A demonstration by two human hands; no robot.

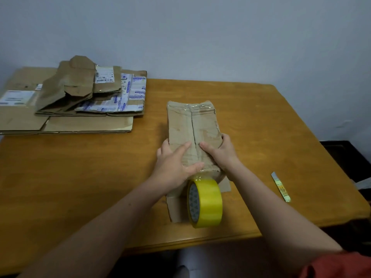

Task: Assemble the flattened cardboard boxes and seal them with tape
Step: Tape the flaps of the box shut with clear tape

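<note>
Cardboard box [202, 125] is placed near the middle of the counter [100, 177], with its two upper flaps folded shut, so that a seam [192, 125] runs from the far end toward the person. Shiny tape can be seen at the far end of the box.

The left hand [172, 163] is laid flat on the near left part of the top, fingers spread, and its thumb is pressed on the near edge where the tape goes over. The right hand [219, 151] holds the near right edge, with the thumb on top and the fingers bent down the side.

The yellow tape roll [206, 203] hangs just in front of the near end. It seems to be joined to the box by an uncut strip, and loose flaps [174, 207] lie under it.

Several things could go wrong from here:

- The roll's weight could peel the fresh tape back if the thumb is lifted too early.
- The seam could open if the flaps are released before the tape is rubbed down, and wrinkles could be left in it.
- The cutter [280, 186] lies well apart on the right, so one hand must be taken away to reach it. The box may slide at that moment.

A pile of flattened boxes [80, 101] waits at the far left.
</note>
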